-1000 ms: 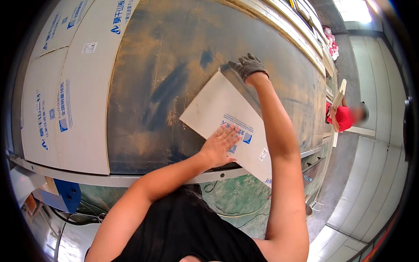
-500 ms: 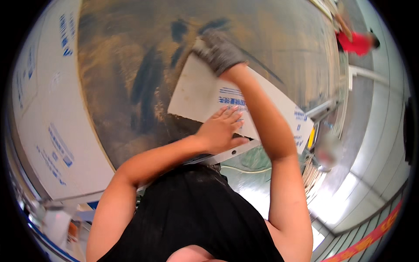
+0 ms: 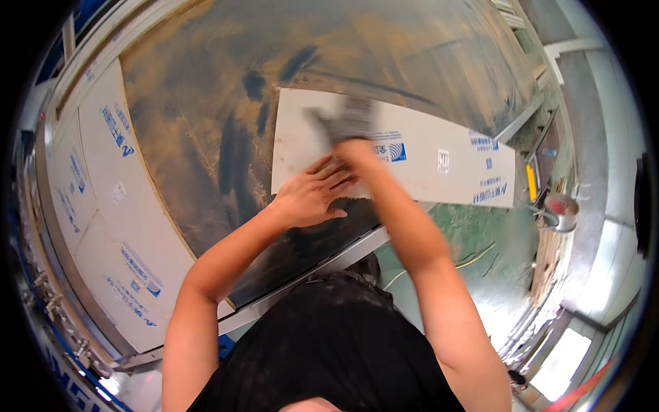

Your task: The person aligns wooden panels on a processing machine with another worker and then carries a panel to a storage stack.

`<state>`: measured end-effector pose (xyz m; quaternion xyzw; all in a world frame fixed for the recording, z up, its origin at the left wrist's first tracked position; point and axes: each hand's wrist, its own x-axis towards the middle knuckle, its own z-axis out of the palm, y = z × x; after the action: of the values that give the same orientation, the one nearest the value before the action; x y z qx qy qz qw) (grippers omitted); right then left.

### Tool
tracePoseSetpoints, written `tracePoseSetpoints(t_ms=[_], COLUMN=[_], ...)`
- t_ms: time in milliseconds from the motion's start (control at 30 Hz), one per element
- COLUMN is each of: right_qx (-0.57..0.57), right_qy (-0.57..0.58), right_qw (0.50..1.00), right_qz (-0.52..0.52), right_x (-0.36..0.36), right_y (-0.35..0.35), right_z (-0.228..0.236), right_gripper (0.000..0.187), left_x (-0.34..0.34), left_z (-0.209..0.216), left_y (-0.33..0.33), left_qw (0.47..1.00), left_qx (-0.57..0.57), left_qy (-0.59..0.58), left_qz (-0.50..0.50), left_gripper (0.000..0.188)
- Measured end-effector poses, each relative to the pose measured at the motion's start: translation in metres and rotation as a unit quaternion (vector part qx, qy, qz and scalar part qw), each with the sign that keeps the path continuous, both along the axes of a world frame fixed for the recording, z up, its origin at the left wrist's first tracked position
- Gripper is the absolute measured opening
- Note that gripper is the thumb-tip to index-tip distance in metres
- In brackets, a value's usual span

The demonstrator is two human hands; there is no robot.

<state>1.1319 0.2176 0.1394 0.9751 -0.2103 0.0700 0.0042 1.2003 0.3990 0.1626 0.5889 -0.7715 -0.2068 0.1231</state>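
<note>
A pale board (image 3: 439, 185) with blue print lies on a dark, dusty worktop, its right end reaching past the front edge. My left hand (image 3: 309, 196) is bare, its fingers stretched out and touching the board's near edge. Over the left part of the board is my right hand (image 3: 349, 120), in a grey glove and blurred by motion. Its thumb stands apart from the fingers, and nothing shows in its grasp. Whether the glove touches the board I cannot tell.
Brown dust and dark smears cover the worktop (image 3: 206, 89). Larger pale printed sheets (image 3: 96, 206) lie on the left. A metal rail (image 3: 336, 261) runs along the front edge. On the right are a yellow-handled tool (image 3: 530, 182) and a metal bucket (image 3: 559, 211).
My right hand has come back from the board's far left corner to over its face. The board appears turned and lies more crosswise. The view has shifted; the person in red has left it.
</note>
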Motion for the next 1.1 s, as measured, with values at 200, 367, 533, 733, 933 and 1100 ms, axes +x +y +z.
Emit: tracePoseSetpoints(t_ms=[200,367,533,733,933,1100], right_qx=[0.553,0.366,0.03,0.053,0.006,0.256], right_qy=[-0.045,-0.072,-0.096,-0.1,-0.118,-0.149], right_qw=[0.81,0.91,0.995,0.925,0.972,0.954], right_qz=[0.191,0.182,-0.029,-0.363,-0.204,-0.037], right_x=[0.175,0.076,-0.148,-0.268,-0.163,-0.01], right_y=[0.172,0.155,0.032,-0.063,0.017,0.139], right_z=[0.09,0.078,-0.014,0.01,-0.006,-0.004], right_gripper=[0.087,0.1,0.087,0.079,0.089,0.103], left_x=[0.005,-0.005,0.056,0.138,0.129,0.129], left_z=[-0.009,0.041,0.068,-0.007,-0.029,-0.026], left_y=[0.005,0.071,0.059,-0.091,-0.13,-0.138], left_qw=[0.99,0.993,0.972,0.984,0.967,0.998], left_qx=[-0.114,0.018,-0.052,-0.086,-0.142,-0.046], left_qy=[-0.08,0.111,0.223,-0.157,-0.198,-0.041], left_qz=[-0.012,-0.047,0.056,0.0,-0.07,0.01], left_gripper=[0.059,0.043,0.024,0.049,0.052,0.05])
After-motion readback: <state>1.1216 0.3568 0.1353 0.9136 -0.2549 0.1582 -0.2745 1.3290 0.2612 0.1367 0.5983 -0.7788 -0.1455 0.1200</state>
